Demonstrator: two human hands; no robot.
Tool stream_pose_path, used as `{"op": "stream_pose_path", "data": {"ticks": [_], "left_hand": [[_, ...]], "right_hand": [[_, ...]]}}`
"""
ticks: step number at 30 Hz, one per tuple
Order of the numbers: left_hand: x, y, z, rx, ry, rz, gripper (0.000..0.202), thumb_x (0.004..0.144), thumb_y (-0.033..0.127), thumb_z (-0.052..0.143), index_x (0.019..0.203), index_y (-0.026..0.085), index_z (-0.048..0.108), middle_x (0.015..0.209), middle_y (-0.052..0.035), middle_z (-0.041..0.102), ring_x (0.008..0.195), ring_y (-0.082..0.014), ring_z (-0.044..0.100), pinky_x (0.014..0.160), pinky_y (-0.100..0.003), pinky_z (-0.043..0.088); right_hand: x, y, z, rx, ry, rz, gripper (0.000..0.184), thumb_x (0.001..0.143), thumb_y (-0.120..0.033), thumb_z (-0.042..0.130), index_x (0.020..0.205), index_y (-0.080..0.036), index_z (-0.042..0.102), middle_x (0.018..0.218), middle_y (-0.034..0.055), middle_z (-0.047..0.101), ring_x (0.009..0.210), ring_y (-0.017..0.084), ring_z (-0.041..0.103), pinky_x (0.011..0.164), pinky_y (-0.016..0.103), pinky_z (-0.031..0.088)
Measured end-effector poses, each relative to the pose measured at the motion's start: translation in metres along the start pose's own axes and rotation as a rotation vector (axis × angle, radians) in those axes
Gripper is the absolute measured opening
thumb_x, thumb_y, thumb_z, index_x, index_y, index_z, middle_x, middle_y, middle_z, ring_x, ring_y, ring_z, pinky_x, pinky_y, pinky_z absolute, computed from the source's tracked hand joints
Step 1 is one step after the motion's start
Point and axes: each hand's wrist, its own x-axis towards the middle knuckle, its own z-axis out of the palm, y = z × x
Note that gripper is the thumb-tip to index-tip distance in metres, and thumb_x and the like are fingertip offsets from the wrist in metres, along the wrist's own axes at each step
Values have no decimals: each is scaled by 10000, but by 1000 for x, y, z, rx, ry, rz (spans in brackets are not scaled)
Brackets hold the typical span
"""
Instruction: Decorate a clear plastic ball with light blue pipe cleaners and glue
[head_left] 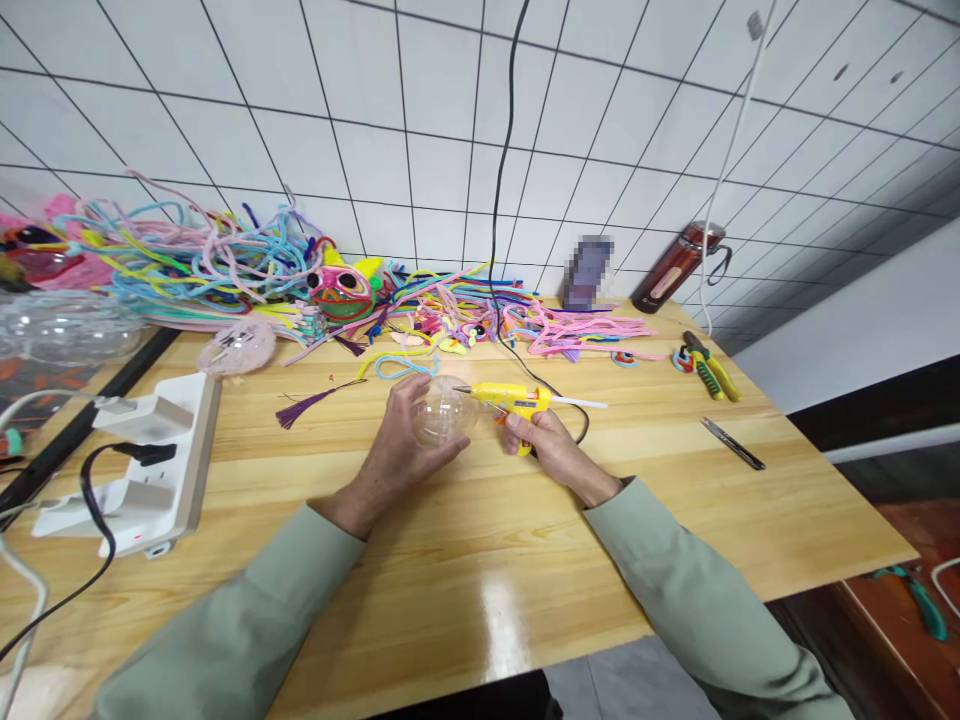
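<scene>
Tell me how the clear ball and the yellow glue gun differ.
The clear ball is round and see-through; the yellow glue gun is pistol-shaped and opaque. The left hand holds the ball, the right hand the gun. A white stick juts from the gun; none from the ball. Both are in hand.

Bright, even indoor light. Strong glare patch on tabletop [442, 590] nr front edge; small glints on clear ball [445, 415]. Tiled wall [442, 100] bright L/ctr, shaded far R. Wide-angle stretch, tile lines skewed twd edges. Pixelated block [588, 273] R of ctr. Bit soft at L edge.
</scene>
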Motion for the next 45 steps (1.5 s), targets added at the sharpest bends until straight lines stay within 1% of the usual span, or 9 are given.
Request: {"op": "stream_pose_path", "data": {"ticks": [4, 9, 13, 16, 20, 26, 32, 38, 45], "left_hand": [[1, -7, 3, -15, 22, 20, 942, 793, 477, 893, 1523, 227, 353, 1543, -202, 465, 1482, -365, 523, 1180, -577, 529], [4, -2, -5, 60, -57, 89, 1013, 804, 556, 877, 1592, 208, 344, 1566, -217, 474, 1514, -397, 467, 1234, -636, 451], [3, 7, -15, -33, -112, 40, 659, 1056, 571, 527, 1602, 222, 408, 1625, -182, 468, 1555, -340, 431, 1302, -614, 366], [3, 9, -18, -106, -98, -90, 584, 1114, 535, 353, 1603, 228, 442, 1644, -150, 493, 1538, -305, 471, 1312, -576, 370], [5, 8, -17, -150, -107, -221, 618, 1094, 558, 409, 1610, 220, 446, 1662, -139, 506, 1536, -316, 491, 1290, -551, 411], [4, 8, -15, -245, -123, -266, 611, 1063, 550, 499, 1570, 212, 446, 1617, -168, 530, 1455, -325, 574, 1215, -550, 494], [4, 7, -13, -300, -121, -282, 665, 1063, 539, 495, 1612, 193, 351, 1691, -188, 398, 1544, -321, 470, 1256, -531, 453], [5, 7, -15, -268, -130, -256, 591, 1088, 505, 436, 1609, 231, 374, 1683, -161, 414, 1533, -321, 486, 1256, -559, 452], [8, 14, -19, -251, -174, -248, 616, 1114, 540, 359, 1612, 177, 355, 1709, -172, 391, 1622, -286, 359, 1355, -514, 308]], "right_hand": [[0, 2, 0, 7, -1, -1, 607, 886, -769, 692, 630, -220, 643, 645, 12, 599, 706, 196, 571, 722, 336, 453], [0, 1, 0, 0, -4, 12, 593, 901, -742, 696, 629, -218, 636, 650, 11, 597, 701, 191, 561, 703, 327, 445], [-1, 1, 0, -2, -2, 23, 608, 881, -766, 700, 627, -217, 636, 638, 11, 596, 668, 182, 543, 668, 322, 436], [-1, 2, 0, 8, -1, 35, 598, 870, -767, 715, 646, -217, 642, 638, 8, 595, 644, 177, 527, 644, 320, 430], [-1, 6, -2, 42, -13, 41, 552, 889, -720, 730, 679, -215, 654, 646, 5, 594, 629, 172, 511, 629, 321, 429], [-1, 3, -3, 181, 15, 71, 447, 880, -619, 773, 728, -212, 670, 648, 14, 610, 613, 182, 525, 623, 342, 432], [-1, -6, -3, 130, 48, 125, 476, 789, -664, 835, 742, -211, 698, 670, 38, 681, 626, 204, 570, 630, 351, 437], [-2, -4, -5, 82, -48, 125, 506, 838, -699, 789, 734, -212, 699, 668, 38, 667, 633, 204, 565, 636, 353, 439], [-4, -6, -7, 83, -88, 119, 520, 857, -709, 772, 710, -220, 674, 646, 24, 611, 615, 197, 539, 632, 364, 437]]}}
